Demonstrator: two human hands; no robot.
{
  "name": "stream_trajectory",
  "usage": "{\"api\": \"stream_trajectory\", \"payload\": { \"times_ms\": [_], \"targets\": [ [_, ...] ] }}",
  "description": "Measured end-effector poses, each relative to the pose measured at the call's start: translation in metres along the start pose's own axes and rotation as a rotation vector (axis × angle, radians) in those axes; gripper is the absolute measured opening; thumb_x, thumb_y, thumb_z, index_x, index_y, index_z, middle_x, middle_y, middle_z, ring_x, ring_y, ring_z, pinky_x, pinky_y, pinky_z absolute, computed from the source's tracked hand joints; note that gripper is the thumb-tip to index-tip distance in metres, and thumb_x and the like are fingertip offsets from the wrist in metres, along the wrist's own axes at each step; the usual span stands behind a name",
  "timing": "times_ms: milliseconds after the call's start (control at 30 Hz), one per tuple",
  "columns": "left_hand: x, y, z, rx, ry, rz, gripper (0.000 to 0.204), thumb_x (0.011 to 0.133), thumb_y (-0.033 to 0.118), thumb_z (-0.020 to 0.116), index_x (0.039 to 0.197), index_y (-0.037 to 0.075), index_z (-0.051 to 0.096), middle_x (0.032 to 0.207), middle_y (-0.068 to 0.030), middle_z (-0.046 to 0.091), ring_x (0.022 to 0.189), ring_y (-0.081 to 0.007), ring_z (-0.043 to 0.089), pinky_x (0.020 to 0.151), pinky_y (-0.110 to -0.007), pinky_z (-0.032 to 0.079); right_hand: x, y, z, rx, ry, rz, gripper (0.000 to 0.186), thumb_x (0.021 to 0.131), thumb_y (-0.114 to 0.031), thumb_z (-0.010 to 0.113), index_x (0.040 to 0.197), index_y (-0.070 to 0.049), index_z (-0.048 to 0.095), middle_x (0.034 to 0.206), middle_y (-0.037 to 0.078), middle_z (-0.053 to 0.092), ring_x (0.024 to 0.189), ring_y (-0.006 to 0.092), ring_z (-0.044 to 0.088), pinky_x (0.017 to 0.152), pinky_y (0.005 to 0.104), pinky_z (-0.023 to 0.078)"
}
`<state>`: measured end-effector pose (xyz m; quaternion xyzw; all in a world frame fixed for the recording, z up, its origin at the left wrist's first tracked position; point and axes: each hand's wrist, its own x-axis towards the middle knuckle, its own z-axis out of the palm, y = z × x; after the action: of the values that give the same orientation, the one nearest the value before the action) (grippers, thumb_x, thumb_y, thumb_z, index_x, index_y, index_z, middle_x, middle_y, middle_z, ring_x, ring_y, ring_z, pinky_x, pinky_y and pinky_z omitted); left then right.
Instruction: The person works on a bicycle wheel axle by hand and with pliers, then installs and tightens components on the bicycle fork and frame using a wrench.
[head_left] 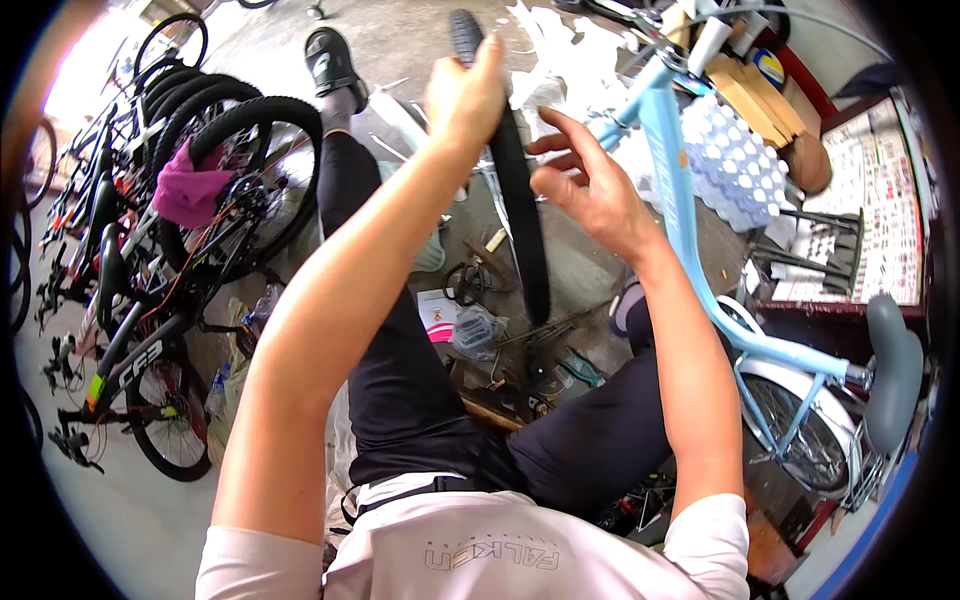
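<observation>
Above the floor in front of me, my left hand (466, 100) is closed around the upper part of a black bicycle tyre (518, 205). The tyre is seen nearly edge-on, as a long dark band slanting down to the right, with tread blocks at its top end. Whether a rim sits inside it I cannot tell. To its right, my right hand (592, 182) is raised with its fingers apart, holding nothing. Its fingertips are close to the tyre, and a small gap shows between them.
A light blue bicycle frame (672, 150) stands at right. Several bicycles, one with a pink cloth (190, 190) on it, crowd the left. Between my legs lie teal-handled pliers (580, 368), a clear plastic container (475, 332) and other tools. Bubble wrap (735, 165) lies behind the blue frame.
</observation>
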<state>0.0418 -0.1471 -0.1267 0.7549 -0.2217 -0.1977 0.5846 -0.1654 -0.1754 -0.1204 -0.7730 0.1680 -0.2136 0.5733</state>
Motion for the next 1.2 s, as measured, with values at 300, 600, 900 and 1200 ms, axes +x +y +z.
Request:
{"api": "stream_trajectory", "payload": {
  "times_ms": [300, 600, 900, 1200],
  "targets": [
    [-0.050, -0.150, -0.041, -0.098, 0.018, 0.046, 0.027, 0.106, 0.024, 0.051, 0.119, 0.003, 0.062, 0.098, -0.0058, 0.068, 0.073, -0.0101, 0.065, 0.055, -0.024, 0.046, 0.009, -0.009, 0.040, 0.301, 0.232, 0.199, 0.062, 0.087, -0.003, 0.064, 0.144, 0.001, 0.040, 0.091, 0.004, 0.058, 0.064, 0.0093, 0.059, 0.057, 0.0254, 0.052],
    [-0.050, -0.202, -0.039, 0.332, -0.396, 0.210, 0.079, 0.083, 0.033, 0.082, 0.146, 0.004, 0.043, 0.140, -0.0151, 0.053, 0.122, -0.0253, 0.061, 0.086, -0.038, 0.058, 0.000, -0.018, 0.024, 0.278, 0.250, 0.325, 0.061, 0.089, 0.000, 0.062, 0.144, 0.001, 0.035, 0.088, 0.006, 0.057, 0.064, 0.0106, 0.058, 0.059, 0.0257, 0.053],
    [-0.029, -0.219, -0.030, 0.203, -0.429, 0.174, 0.098, 0.072, 0.039, 0.090, 0.150, 0.004, 0.042, 0.137, -0.0157, 0.056, 0.120, -0.0261, 0.063, 0.090, -0.038, 0.056, 0.015, -0.020, 0.024, 0.141, 0.299, 0.296, 0.025, 0.088, -0.009, 0.056, 0.107, 0.006, 0.049, 0.085, 0.014, 0.055, 0.061, 0.0156, 0.056, 0.060, 0.0292, 0.050],
    [-0.011, -0.212, -0.050, -0.172, -0.207, -0.316, 0.076, 0.105, 0.061, 0.035, 0.151, 0.001, 0.035, 0.106, -0.0094, 0.070, 0.060, -0.0147, 0.059, 0.061, -0.029, 0.051, 0.017, -0.006, 0.006, 0.180, 0.303, 0.239, 0.024, 0.094, -0.013, 0.046, 0.109, 0.007, 0.048, 0.088, 0.015, 0.052, 0.065, 0.0182, 0.057, 0.064, 0.0316, 0.045]
  ]
}}
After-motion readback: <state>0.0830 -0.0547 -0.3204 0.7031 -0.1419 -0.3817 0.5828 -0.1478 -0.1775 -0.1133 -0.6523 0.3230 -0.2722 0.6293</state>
